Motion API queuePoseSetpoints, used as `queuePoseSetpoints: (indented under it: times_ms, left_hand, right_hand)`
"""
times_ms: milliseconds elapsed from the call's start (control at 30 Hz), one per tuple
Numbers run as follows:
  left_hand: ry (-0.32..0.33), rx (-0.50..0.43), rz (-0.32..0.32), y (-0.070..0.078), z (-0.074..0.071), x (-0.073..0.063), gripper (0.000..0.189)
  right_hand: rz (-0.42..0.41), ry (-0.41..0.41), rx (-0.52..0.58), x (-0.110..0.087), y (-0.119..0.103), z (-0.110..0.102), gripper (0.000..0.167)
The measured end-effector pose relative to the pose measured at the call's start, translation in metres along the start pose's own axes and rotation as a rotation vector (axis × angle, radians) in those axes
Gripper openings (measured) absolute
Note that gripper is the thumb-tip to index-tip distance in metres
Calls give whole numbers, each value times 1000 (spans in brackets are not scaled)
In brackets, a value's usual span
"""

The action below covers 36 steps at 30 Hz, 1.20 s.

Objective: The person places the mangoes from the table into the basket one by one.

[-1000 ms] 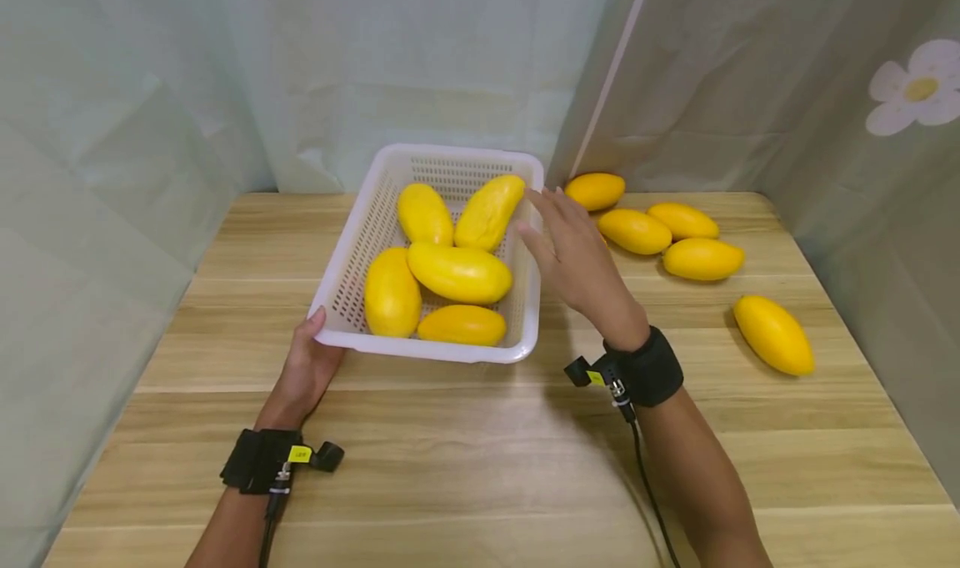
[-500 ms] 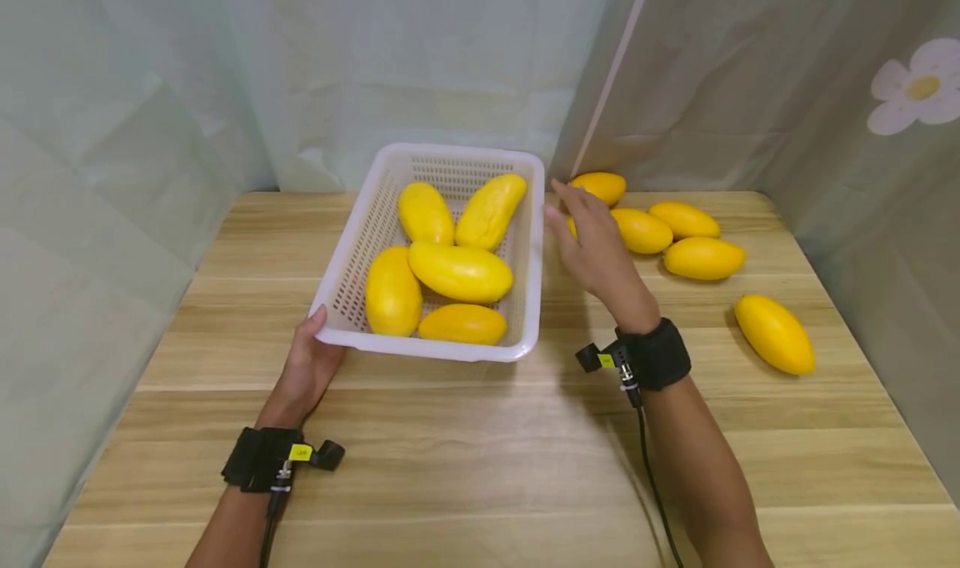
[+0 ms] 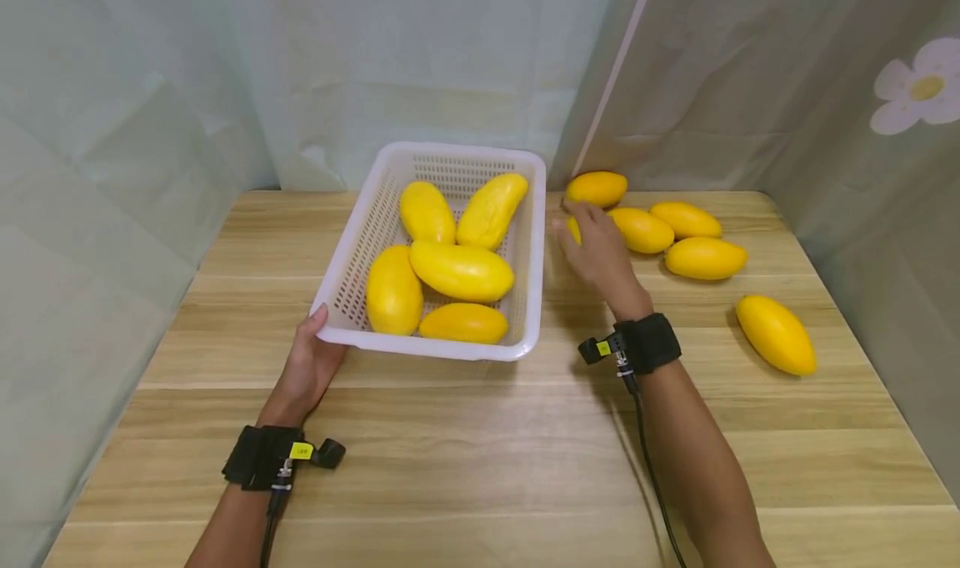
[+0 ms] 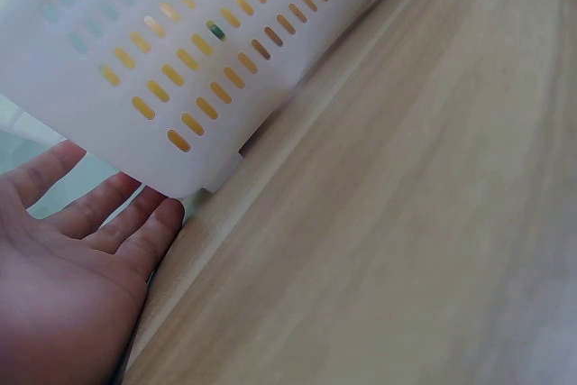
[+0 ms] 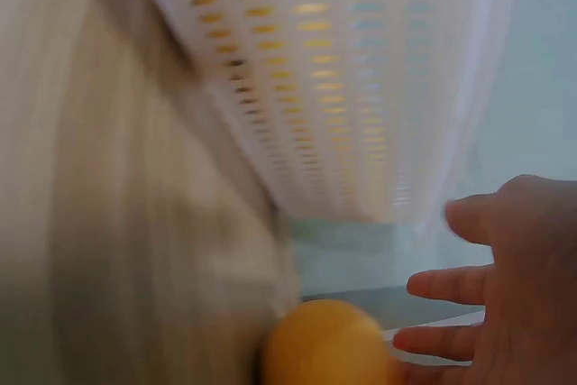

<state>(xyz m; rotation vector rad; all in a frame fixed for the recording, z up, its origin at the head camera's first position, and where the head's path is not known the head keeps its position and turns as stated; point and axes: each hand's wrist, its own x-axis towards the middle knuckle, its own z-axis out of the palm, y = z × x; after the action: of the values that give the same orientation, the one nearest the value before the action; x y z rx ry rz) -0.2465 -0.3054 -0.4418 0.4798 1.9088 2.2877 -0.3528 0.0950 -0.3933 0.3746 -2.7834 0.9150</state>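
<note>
A white plastic basket [image 3: 531,301] with slotted walls holds several yellow mangoes [image 3: 461,272]. My left hand [image 3: 309,368] grips its near-left corner, the thumb over the rim. In the left wrist view, the fingers [image 4: 149,236] lie against the outside of that corner. Just right of the basket, my right hand [image 3: 600,251] reaches over a mango [image 3: 573,229] that it partly covers. The right wrist view shows this hand's thumb and fingers [image 5: 451,286] spread, with a mango [image 5: 326,349] close by; whether they touch is unclear.
Several loose mangoes lie at the back right of the wooden table [image 3: 450,451], among them one against the back curtain [image 3: 597,188]. Another mango [image 3: 776,334] lies apart, nearer the right edge. Curtains [image 3: 420,67] stand behind and at both sides.
My right hand has moved from above the basket's right rim out to the right and down toward the loose mangoes. The left hand and the basket have stayed in place.
</note>
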Motion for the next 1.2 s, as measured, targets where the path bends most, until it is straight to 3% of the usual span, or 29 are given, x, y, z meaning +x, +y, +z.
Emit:
queuePoseSetpoints:
  times_ms: [100,233,333,433,867,1200]
  left_hand:
    - [6,-2,-2,0,-1,0,51]
    - [12,-6,-12,2,0,-1,52]
    - [13,-4,-11,1,0,0,53]
    - [18,-2,-13,0,-2,0,51]
    - [18,1,-9,-2,-4,1,51]
    - [15,-2,-6,-8,-6,3,51]
  right_hand:
    - [-11,18,-95,0,11,14,53]
    - [-16,135,-201,0,23,31,48]
    - [-14,244,-182,1,29,39,46]
    - [-9,293,-141,2,33,41,46]
    - [4,259,-74,3,38,39,51]
    - [95,202,3,4,46,31,61]
